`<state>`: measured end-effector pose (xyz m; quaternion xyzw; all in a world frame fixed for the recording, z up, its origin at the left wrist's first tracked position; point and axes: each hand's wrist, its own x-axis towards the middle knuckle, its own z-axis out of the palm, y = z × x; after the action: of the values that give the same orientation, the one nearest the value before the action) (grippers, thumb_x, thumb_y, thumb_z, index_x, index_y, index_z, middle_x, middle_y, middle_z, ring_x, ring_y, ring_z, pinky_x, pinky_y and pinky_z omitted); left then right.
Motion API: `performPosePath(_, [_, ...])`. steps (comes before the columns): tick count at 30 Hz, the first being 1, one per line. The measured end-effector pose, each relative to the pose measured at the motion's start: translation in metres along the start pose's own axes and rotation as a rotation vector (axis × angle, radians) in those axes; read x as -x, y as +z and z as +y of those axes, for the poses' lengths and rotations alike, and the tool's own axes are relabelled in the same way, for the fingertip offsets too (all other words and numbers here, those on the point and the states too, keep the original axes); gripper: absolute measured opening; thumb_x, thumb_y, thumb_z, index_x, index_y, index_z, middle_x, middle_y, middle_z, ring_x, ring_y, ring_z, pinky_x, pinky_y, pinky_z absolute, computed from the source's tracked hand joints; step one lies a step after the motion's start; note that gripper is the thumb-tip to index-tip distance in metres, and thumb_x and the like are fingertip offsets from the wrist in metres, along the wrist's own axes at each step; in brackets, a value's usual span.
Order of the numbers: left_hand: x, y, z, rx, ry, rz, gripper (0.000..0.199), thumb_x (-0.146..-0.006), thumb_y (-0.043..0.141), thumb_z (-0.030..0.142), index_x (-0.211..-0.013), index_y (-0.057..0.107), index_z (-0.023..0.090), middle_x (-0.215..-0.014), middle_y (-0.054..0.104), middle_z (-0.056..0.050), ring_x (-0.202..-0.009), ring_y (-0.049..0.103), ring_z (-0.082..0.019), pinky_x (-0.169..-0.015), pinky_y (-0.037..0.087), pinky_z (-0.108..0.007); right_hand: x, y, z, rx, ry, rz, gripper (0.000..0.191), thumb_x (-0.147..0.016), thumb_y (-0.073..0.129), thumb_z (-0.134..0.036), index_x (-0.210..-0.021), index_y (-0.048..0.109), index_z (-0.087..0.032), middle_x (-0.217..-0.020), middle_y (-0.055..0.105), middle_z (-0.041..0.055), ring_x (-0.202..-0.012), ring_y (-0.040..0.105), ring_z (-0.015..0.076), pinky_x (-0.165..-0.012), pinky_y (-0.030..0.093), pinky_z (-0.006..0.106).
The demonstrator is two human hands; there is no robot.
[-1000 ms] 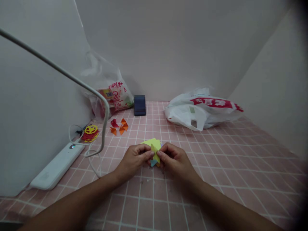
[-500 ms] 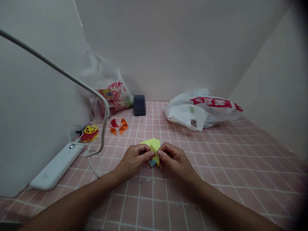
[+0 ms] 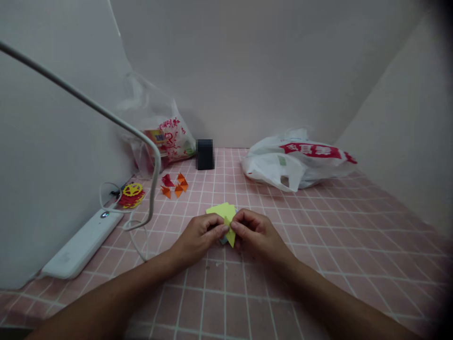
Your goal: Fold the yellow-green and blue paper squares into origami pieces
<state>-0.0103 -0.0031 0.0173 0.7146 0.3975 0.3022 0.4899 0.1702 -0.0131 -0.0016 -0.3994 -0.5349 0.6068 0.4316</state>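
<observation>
Between my two hands is a small folded piece of yellow paper [image 3: 230,237], its pointed end turned down toward me. My left hand [image 3: 203,234] pinches it from the left with thumb and fingers. From the right, my right hand [image 3: 255,232] pinches the same piece, and the thumbs nearly meet. Just behind and under the fingers lies a stack of yellow paper sheets [image 3: 221,208]. A bit of blue paper [image 3: 223,240] peeks out beneath my left thumb. My fingers hide much of the fold.
Folded orange papers [image 3: 179,190] and a red one [image 3: 167,180] lie at the back left. Nearby are red and yellow cutouts [image 3: 132,194], a white power strip [image 3: 81,243] and a looping cable [image 3: 154,189]. Plastic bags [image 3: 272,165] and a dark box [image 3: 205,154] stand behind.
The folded yellow paper has turned slightly in my fingertips, and its point now shows more below the thumbs. My left thumb has shifted a little to the right.
</observation>
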Motion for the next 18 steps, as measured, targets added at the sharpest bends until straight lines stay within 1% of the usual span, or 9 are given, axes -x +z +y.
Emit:
performPosePath(3, [0.0013,0.0009,0.0011,-0.071,0.022,-0.001,0.027,-0.091,0.051,0.032,-0.069,0.056,0.016,-0.067,0.053,0.001,-0.065,0.049,-0.013,-0.062,0.038,-0.024,0.0019,0.0020,-0.0032,0.137,-0.044,0.056,0.021,-0.082,0.062,-0.033,-0.069,0.052,-0.021,-0.054,0.056,-0.0030,-0.047,0.050,0.0115,-0.047,0.037,0.024])
performPosePath(7, [0.0025,0.0045,0.0012,0.018,-0.010,0.026,0.020,-0.090,0.055,0.035,-0.083,0.060,0.016,-0.073,0.057,0.000,-0.067,0.051,-0.014,-0.062,0.040,-0.024,0.0052,0.0045,-0.0033,0.316,-0.121,0.141,0.017,-0.085,0.059,-0.026,-0.069,0.053,-0.021,-0.058,0.055,-0.0024,-0.052,0.048,0.0120,-0.050,0.037,0.024])
performPosePath(9, [0.0026,0.0058,0.0009,0.042,-0.020,0.050,0.020,-0.089,0.056,0.035,-0.083,0.059,0.016,-0.072,0.057,0.000,-0.066,0.051,-0.013,-0.062,0.040,-0.024,0.0065,0.0052,-0.0027,0.384,-0.157,0.165,0.017,-0.085,0.058,-0.025,-0.069,0.053,-0.021,-0.060,0.054,-0.0019,-0.055,0.048,0.0124,-0.051,0.037,0.025])
performPosePath(12, [0.0028,0.0058,0.0012,-0.003,-0.013,0.063,0.020,-0.090,0.054,0.032,-0.078,0.059,0.016,-0.070,0.056,0.000,-0.065,0.049,-0.013,-0.061,0.039,-0.024,0.0072,0.0053,-0.0025,0.445,-0.182,0.186,0.018,-0.084,0.059,-0.023,-0.068,0.053,-0.021,-0.063,0.055,-0.0011,-0.057,0.048,0.0130,-0.051,0.036,0.025])
performPosePath(14, [0.0031,0.0046,0.0022,-0.031,-0.002,0.060,0.021,-0.090,0.052,0.032,-0.077,0.059,0.017,-0.069,0.055,0.000,-0.064,0.048,-0.013,-0.060,0.038,-0.024,0.0065,0.0045,-0.0020,0.390,-0.157,0.158,0.018,-0.084,0.061,-0.026,-0.068,0.054,-0.020,-0.062,0.055,-0.0010,-0.056,0.049,0.0128,-0.051,0.037,0.025])
performPosePath(18, [0.0038,0.0018,0.0046,0.005,0.015,0.012,0.025,-0.091,0.050,0.033,-0.074,0.058,0.017,-0.067,0.054,0.001,-0.063,0.048,-0.013,-0.060,0.037,-0.024,0.0030,0.0015,0.0020,0.014,-0.016,0.001,0.024,-0.087,0.060,-0.040,-0.076,0.055,-0.020,-0.059,0.058,-0.0020,-0.048,0.051,0.0115,-0.048,0.039,0.024])
